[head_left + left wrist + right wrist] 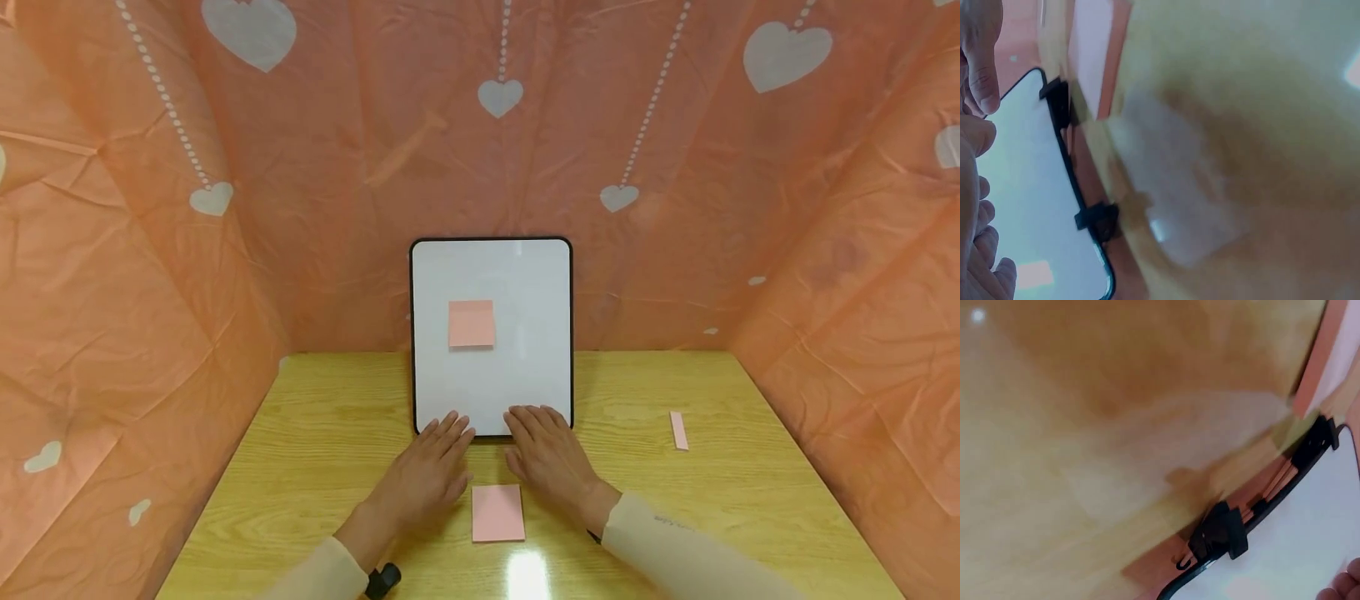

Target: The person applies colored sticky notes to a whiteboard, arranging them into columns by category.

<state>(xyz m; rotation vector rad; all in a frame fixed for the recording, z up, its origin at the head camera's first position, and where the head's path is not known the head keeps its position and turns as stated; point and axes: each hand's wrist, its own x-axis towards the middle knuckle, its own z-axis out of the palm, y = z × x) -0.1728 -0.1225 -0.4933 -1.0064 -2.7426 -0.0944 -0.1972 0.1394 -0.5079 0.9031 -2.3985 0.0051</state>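
A whiteboard [525, 333] with a black frame stands upright at the back of the table, a pink sticky note [471, 323] on its left half. My left hand [425, 471] lies palm down with straight fingers, its fingertips over the board's lower left edge. Over the lower right edge, the right hand [551, 458] has its fingers straight as well. Between the wrists sits a pink sticky note pad [498, 513] on the table. Two black feet hold the lower frame, a near foot [1099, 219] and a far foot [1057, 103] in the left wrist view.
On the wooden table [637, 492], a narrow pink strip [678, 431] lies to the right. An orange cloth [330, 208] with white hearts hangs behind and on both sides. A dark-ended object [384, 579] shows by the left sleeve.
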